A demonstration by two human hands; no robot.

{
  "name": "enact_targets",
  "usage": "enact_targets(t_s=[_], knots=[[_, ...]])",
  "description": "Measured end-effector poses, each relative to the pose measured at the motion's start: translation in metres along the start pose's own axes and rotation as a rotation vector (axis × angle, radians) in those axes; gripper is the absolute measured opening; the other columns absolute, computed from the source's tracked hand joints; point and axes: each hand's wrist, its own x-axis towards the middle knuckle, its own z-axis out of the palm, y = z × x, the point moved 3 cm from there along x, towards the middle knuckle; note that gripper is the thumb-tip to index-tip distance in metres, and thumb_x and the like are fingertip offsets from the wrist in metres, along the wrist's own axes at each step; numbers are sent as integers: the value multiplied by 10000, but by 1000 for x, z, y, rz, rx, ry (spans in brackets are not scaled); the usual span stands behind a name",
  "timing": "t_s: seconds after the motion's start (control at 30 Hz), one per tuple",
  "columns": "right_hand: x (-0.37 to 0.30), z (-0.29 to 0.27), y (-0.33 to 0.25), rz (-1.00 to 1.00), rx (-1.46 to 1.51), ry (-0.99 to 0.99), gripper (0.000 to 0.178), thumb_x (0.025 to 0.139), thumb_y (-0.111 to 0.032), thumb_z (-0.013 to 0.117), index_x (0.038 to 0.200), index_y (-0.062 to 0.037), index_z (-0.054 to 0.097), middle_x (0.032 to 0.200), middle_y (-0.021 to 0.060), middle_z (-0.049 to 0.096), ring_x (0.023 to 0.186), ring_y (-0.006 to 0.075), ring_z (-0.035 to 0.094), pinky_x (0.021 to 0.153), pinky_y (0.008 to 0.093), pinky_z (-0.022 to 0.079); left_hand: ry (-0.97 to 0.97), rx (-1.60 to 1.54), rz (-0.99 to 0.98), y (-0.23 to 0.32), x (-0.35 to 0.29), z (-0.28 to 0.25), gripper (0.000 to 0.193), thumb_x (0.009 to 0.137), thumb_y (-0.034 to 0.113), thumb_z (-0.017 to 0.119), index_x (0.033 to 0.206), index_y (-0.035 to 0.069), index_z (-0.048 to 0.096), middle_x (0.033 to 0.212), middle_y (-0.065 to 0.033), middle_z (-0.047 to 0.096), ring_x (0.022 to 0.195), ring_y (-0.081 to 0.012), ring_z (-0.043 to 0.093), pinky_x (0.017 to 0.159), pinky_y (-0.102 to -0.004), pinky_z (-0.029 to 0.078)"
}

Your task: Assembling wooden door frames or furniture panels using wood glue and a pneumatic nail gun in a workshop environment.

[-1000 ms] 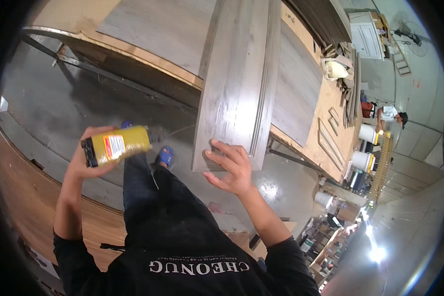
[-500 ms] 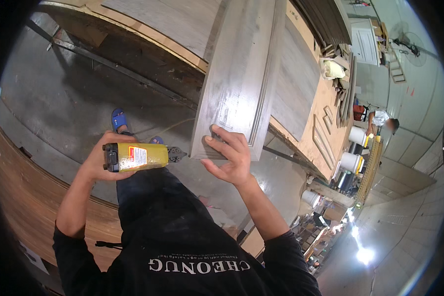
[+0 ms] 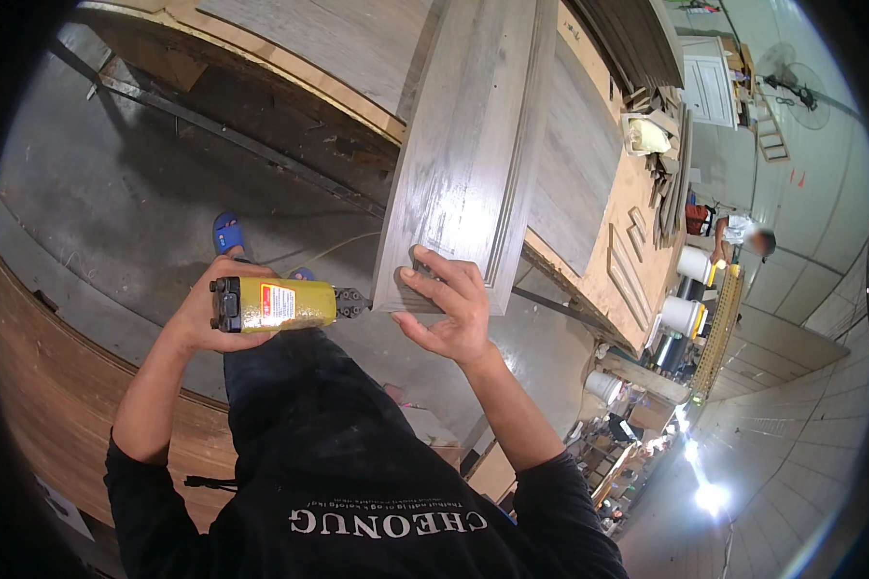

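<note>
My left hand [image 3: 199, 307] is wrapped round a yellow-green nail gun [image 3: 299, 305] with a black end cap and a red-and-white label. The gun's dark metal nose [image 3: 351, 303] points right and meets, or almost meets, the near end of a grey wood-grain cabinet door [image 3: 463, 145]. Whether they touch is too fine to tell. With spread, bent fingers on the door's face and the thumb by its end edge, my right hand [image 3: 452, 307] grips the near end. The door has a raised moulded frame along its right side and lies over the workbench, its near end jutting out.
The workbench [image 3: 574, 309] carries flat grey panels [image 3: 574, 164], thin wood strips [image 3: 630, 275] and a pile of offcuts. White buckets [image 3: 684, 314] stand beyond it, near another person [image 3: 739, 232]. Brown boards [image 3: 77, 357] lie at the left. A thin hose [image 3: 343, 246] crosses behind the gun.
My left hand has brought the nail gun slightly right, so its nose is now up against or very close to the door's end. The right hand stays in place on the door.
</note>
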Motion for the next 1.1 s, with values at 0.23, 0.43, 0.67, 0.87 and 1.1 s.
enact_targets(t_s=[0.23, 0.43, 0.67, 0.87, 1.1], knots=[[5, 0, 2, 8, -3, 0, 499, 576, -216, 808, 1057, -137, 698, 1225, 69, 614, 909, 232, 578, 799, 319, 470, 6, -19, -32, -3, 6, -4, 697, 552, 295, 844, 1126, 27, 554, 1037, -99, 627, 923, -229, 589, 832, -349, 430], [3, -7, -6, 6, -20, 3, 464, 611, -216, 787, 1058, -138, 689, 1228, 78, 612, 916, 251, 587, 813, 340, 466, 396, -353, -239, 5, -9, 2, 396, 551, 241, 826, 851, 50, 652, 896, -81, 665, 885, -182, 624, 989, -358, 335], [-12, 0, -7, 41, 0, -15, 440, 668, -239, 775, 1088, -154, 676, 1279, 67, 574, 1003, 254, 582, 855, 362, 442, 259, -475, -317, -17, -19, 8, 672, 539, 176, 905, 1107, 35, 574, 1073, -110, 619, 977, -168, 604, 884, -316, 459], [-90, 12, -38, 575, 311, 393, 281, 765, -263, 745, 962, -86, 651, 1048, 87, 625, 933, 214, 583, 812, 342, 448, 648, -278, -340, 63, 11, -142, 589, 687, 122, 835, 1143, 11, 478, 1006, -112, 607, 881, -151, 612, 755, -297, 509], [-51, 81, -26, 1272, 1528, 883, 451, 892, -213, 657, 1198, -15, 391, 1096, 114, 563, 944, 223, 581, 817, 376, 480, 939, 858, -465, 39, 129, -368, 486, 768, 188, 691, 1145, -24, 469, 923, -260, 637, 869, -408, 631, 771, -467, 501]])
